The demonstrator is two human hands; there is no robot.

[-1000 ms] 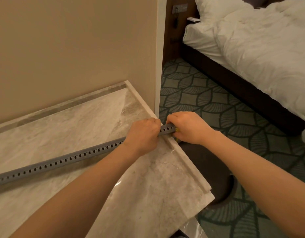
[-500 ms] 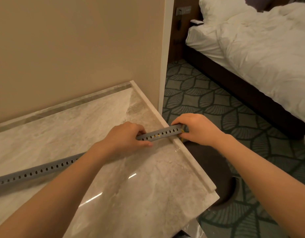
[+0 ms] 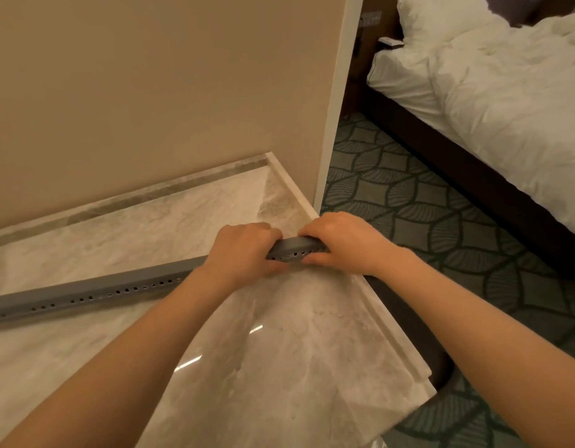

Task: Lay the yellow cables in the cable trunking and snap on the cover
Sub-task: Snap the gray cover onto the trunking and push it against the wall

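Between the two hands only a short stub of the grey cable trunking [image 3: 292, 250] shows. The left hand [image 3: 244, 250] has slid back along it since half a second ago and now sits just beside the right hand [image 3: 341, 244]. Both hands curl round the trunking's end at the marble counter [image 3: 279, 350] corner. No yellow cables show now, and the cover seems seated under the fingers, though the view is poor. This is likely a last press at this end.
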